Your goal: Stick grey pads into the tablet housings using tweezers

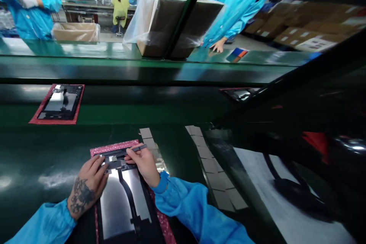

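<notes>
An opened tablet (123,206), with silvery battery panels and a black ribbon cable, lies on pink bubble wrap (166,223) in front of me. My left hand (88,183) rests its outstretched fingers on the upper left of the tablet, by the circuit board (113,164). Pinched between the fingers of my right hand (145,164) is a slim dark tool that looks like tweezers (140,147). That hand is over the board's right part; the tool's working tip is hard to make out.
Another opened tablet (61,103) on pink wrap lies back left, and a partly hidden one (242,93) back right. Pale sticker strips (210,164) run right of me. A lamp-like black object (303,198) stands over white paper. Co-workers and a lined carton (162,23) are beyond.
</notes>
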{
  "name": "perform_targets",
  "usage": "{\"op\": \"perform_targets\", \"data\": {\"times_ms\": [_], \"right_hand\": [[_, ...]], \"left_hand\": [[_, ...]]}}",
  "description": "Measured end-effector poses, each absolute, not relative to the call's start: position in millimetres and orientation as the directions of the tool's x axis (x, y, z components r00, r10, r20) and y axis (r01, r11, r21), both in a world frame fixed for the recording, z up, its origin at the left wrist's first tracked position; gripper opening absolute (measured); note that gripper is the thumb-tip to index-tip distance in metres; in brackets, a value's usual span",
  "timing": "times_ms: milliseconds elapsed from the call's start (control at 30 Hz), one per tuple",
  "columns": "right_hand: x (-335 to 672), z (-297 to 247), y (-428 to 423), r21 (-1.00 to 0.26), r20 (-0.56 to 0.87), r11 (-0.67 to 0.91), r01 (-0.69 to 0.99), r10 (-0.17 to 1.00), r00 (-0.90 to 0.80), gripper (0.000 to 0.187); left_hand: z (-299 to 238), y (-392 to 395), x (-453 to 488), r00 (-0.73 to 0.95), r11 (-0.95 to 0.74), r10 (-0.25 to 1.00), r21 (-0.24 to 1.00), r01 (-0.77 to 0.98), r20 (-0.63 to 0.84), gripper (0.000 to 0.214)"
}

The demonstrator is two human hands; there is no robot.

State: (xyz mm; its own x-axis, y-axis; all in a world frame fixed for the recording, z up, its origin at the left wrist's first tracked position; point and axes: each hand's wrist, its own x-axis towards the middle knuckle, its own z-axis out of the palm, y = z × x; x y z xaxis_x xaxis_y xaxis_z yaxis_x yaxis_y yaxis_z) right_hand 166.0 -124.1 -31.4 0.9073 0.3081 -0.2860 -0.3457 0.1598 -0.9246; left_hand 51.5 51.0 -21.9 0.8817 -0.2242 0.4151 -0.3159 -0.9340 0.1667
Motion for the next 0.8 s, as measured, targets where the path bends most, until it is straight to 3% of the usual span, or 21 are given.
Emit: {"op": "perform_targets", "data": {"times_ms": [267, 800], "right_hand": [[157.1, -43.6, -115.8, -0.955, -0.259, 0.083, -0.286, 0.239, 0.936, 0.051], [152.9, -48.2, -118.5, -0.963, -0.249, 0.040, -0.267, 0.242, 0.938, 0.041]], "left_hand": [[-37.1, 47.4, 51.0, 0.895, -0.951, -0.214, 0.127, -0.283, 0.391, 0.033], [-32.9, 43.8, 48.8, 0.907, -0.951, -0.196, 0.152, -0.268, 0.374, 0.032]]}}
